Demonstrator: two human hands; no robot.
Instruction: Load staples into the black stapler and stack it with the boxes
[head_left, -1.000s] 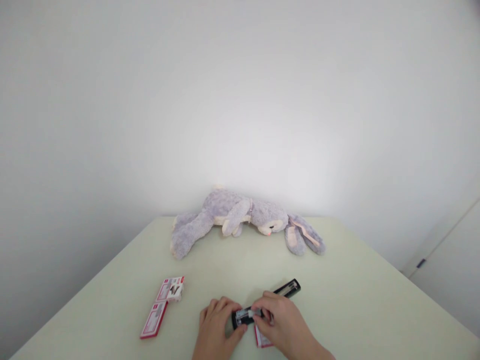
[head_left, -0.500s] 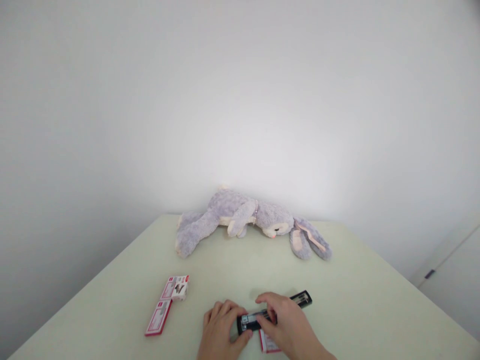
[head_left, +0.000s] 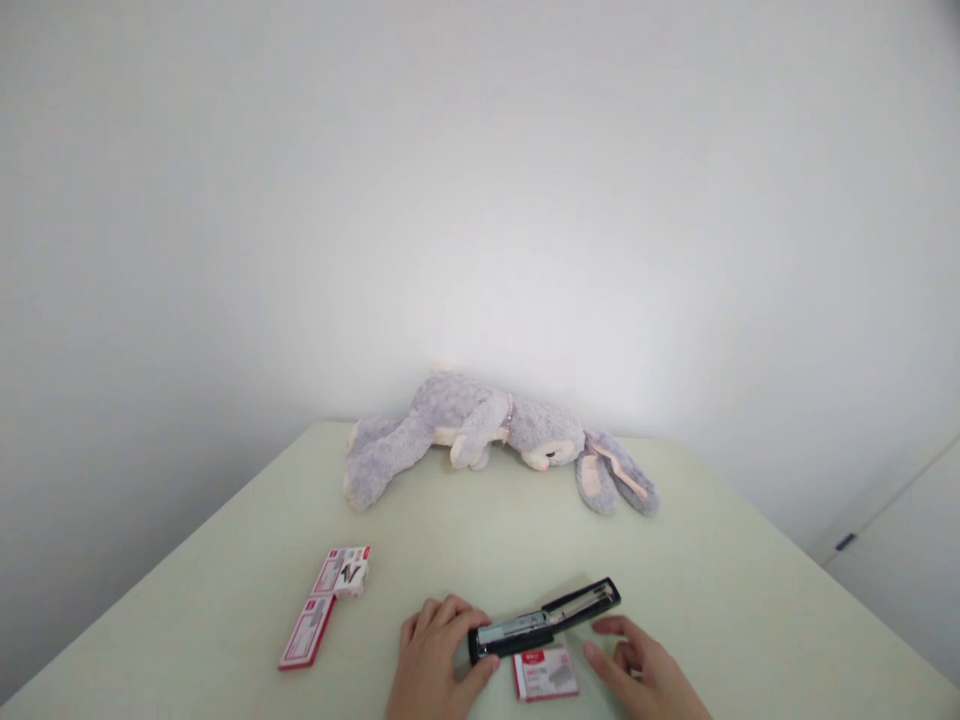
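A black stapler [head_left: 513, 634] lies opened out on the table, its metal magazine showing and its top arm folded back to the right. The fingers and thumb of my left hand [head_left: 439, 655] close around its left end. My right hand [head_left: 641, 672] is off the stapler, to its lower right, thumb and fingers apart with nothing between them. Just below the stapler, between my hands, is a small red and white staple box [head_left: 547, 675].
More red and white boxes [head_left: 307, 630] sit at the left, one picturing a stapler [head_left: 351, 575]. A lilac plush rabbit [head_left: 457, 415] lies on its side along the back edge of the pale green table [head_left: 480, 530], against the white wall.
My right hand has let go of the stapler and drawn back to the right. The staple box and the stapler's magazine now show more fully. My left hand keeps its hold.
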